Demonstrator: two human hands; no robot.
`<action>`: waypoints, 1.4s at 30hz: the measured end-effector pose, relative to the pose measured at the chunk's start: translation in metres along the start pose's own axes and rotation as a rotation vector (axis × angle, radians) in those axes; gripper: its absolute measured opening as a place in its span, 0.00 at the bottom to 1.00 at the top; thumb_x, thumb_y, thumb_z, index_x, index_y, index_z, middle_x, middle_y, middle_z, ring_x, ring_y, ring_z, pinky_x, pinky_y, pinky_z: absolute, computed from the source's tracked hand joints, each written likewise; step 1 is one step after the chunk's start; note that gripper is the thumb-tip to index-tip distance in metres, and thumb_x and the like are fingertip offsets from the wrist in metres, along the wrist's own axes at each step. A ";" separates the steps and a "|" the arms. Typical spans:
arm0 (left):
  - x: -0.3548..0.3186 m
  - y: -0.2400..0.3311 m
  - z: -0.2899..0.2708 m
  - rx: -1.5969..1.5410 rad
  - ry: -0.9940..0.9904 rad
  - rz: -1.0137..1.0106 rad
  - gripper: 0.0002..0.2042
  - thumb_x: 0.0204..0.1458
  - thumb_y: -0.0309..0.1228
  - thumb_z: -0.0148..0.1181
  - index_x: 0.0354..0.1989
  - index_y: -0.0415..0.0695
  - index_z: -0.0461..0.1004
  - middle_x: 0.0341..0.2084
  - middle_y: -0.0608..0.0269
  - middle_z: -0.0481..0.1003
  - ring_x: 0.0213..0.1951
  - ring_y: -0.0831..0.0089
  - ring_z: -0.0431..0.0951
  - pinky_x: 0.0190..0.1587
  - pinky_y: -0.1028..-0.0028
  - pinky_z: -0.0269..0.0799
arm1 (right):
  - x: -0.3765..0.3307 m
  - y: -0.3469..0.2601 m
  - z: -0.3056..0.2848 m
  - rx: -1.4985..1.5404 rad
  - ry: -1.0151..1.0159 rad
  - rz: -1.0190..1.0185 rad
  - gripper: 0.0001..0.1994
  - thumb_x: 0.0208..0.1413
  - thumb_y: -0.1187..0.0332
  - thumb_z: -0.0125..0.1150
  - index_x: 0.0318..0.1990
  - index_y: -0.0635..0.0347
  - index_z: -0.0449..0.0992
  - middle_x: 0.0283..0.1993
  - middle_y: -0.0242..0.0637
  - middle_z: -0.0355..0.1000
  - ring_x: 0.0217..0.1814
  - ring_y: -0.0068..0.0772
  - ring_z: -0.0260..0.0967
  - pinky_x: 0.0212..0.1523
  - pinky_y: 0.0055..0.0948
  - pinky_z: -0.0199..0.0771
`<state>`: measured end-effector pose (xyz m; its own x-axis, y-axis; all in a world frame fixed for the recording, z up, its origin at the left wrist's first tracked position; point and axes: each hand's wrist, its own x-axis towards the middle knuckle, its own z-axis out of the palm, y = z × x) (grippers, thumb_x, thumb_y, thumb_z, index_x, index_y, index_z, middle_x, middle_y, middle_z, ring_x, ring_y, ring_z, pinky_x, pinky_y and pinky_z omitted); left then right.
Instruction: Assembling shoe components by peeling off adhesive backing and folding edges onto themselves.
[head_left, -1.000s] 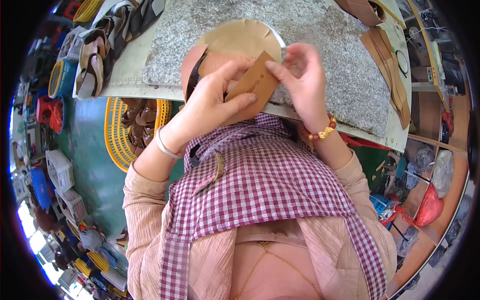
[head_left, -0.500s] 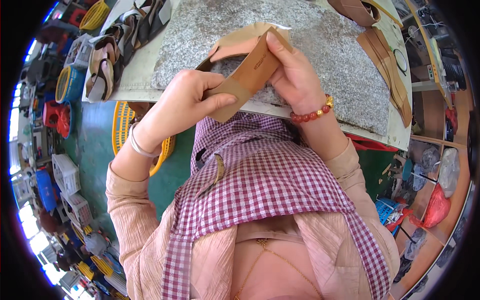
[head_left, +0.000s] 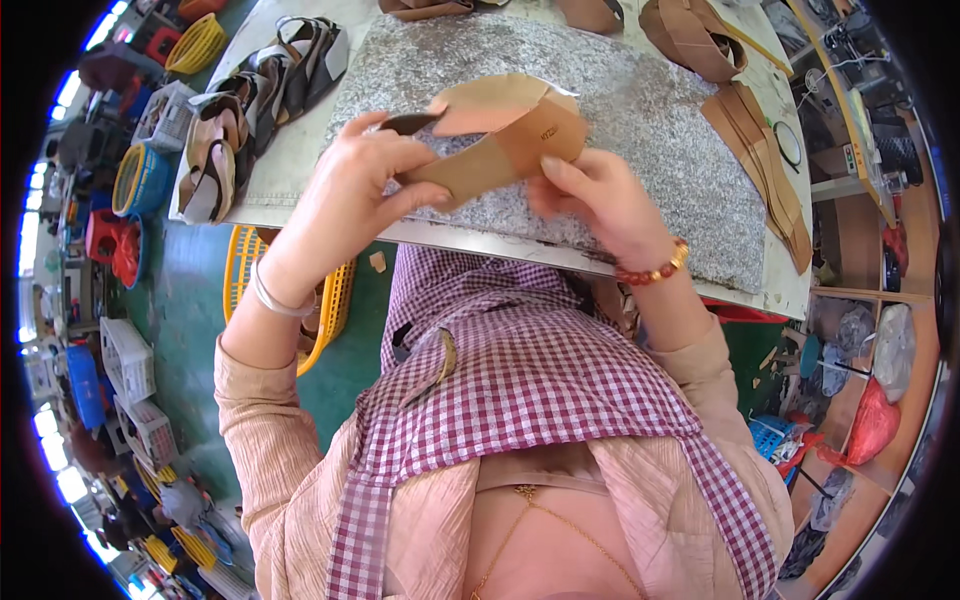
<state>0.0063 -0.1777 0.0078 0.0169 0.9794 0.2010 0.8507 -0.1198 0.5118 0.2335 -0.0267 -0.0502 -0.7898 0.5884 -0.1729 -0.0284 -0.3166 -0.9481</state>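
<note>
Above the grey stone slab [head_left: 660, 170] I hold a looped tan leather shoe upper [head_left: 470, 170], with a darker brown lining panel that carries a small stamp. My left hand [head_left: 375, 175] is closed on its left end, thumb in front and fingers behind. My right hand [head_left: 605, 200] is at the lower right edge of the upper, its thumb tip against or just over the brown panel. Motion smears the right fingers, so whether they grip the leather is unclear.
A row of dark and beige uppers [head_left: 215, 150] lies along the left of the table. Flat brown leather strips [head_left: 755, 170] and a brown looped piece [head_left: 695, 40] lie at the right. A yellow basket [head_left: 335, 320] stands below the table's front edge.
My right hand has slid down from the upper's top right corner to its lower edge. The upper has tilted flatter, and the slab and table appear slightly lower in view.
</note>
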 end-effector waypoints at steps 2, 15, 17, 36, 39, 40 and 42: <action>0.009 -0.003 -0.009 0.135 -0.001 0.081 0.10 0.42 0.28 0.74 0.31 0.39 0.80 0.22 0.69 0.75 0.26 0.77 0.69 0.49 0.75 0.69 | -0.007 -0.009 -0.018 -0.566 0.132 -0.116 0.12 0.59 0.67 0.65 0.47 0.65 0.78 0.40 0.41 0.79 0.36 0.23 0.74 0.33 0.18 0.74; 0.020 -0.018 0.022 -0.600 0.624 -0.221 0.08 0.57 0.31 0.64 0.35 0.38 0.78 0.27 0.62 0.78 0.27 0.72 0.75 0.38 0.79 0.73 | 0.049 -0.082 0.004 -0.424 -0.194 -0.426 0.10 0.61 0.67 0.64 0.45 0.62 0.80 0.36 0.25 0.74 0.33 0.12 0.62 0.36 0.12 0.61; 0.008 -0.008 0.036 -1.184 0.516 -0.256 0.11 0.64 0.33 0.57 0.39 0.35 0.78 0.32 0.57 0.79 0.30 0.72 0.78 0.36 0.79 0.74 | 0.057 -0.078 0.007 -0.346 -0.198 -0.422 0.10 0.61 0.66 0.63 0.45 0.62 0.80 0.35 0.25 0.74 0.32 0.11 0.62 0.35 0.12 0.61; 0.057 0.037 0.062 -1.540 0.594 0.119 0.17 0.58 0.21 0.60 0.56 0.34 0.71 0.42 0.55 0.78 0.40 0.76 0.79 0.44 0.79 0.77 | 0.054 -0.071 0.017 -0.241 -0.051 -0.473 0.15 0.50 0.71 0.74 0.45 0.67 0.79 0.38 0.37 0.80 0.34 0.20 0.75 0.35 0.13 0.75; 0.063 0.032 0.059 -1.603 0.620 0.050 0.18 0.57 0.20 0.61 0.56 0.35 0.71 0.42 0.56 0.78 0.40 0.76 0.78 0.44 0.80 0.76 | 0.052 -0.073 0.023 -0.139 -0.087 -0.436 0.14 0.52 0.70 0.73 0.44 0.68 0.79 0.38 0.36 0.80 0.32 0.19 0.74 0.34 0.13 0.74; 0.065 0.030 0.057 -1.637 0.632 0.014 0.18 0.56 0.20 0.61 0.56 0.35 0.71 0.42 0.56 0.78 0.40 0.76 0.78 0.44 0.80 0.76 | 0.052 -0.073 0.025 -0.089 -0.103 -0.415 0.14 0.53 0.69 0.72 0.44 0.68 0.79 0.37 0.36 0.80 0.32 0.19 0.73 0.33 0.14 0.73; 0.068 0.026 0.055 -1.668 0.645 -0.026 0.18 0.56 0.20 0.61 0.56 0.35 0.71 0.41 0.56 0.78 0.40 0.76 0.78 0.44 0.81 0.75 | 0.052 -0.074 0.028 -0.037 -0.122 -0.392 0.13 0.54 0.69 0.71 0.43 0.68 0.80 0.37 0.36 0.80 0.31 0.19 0.72 0.33 0.14 0.73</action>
<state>0.0586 -0.1054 -0.0112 -0.5220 0.8204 0.2332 -0.5376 -0.5288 0.6568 0.1775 0.0061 0.0186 -0.7904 0.5662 0.2340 -0.3214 -0.0581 -0.9452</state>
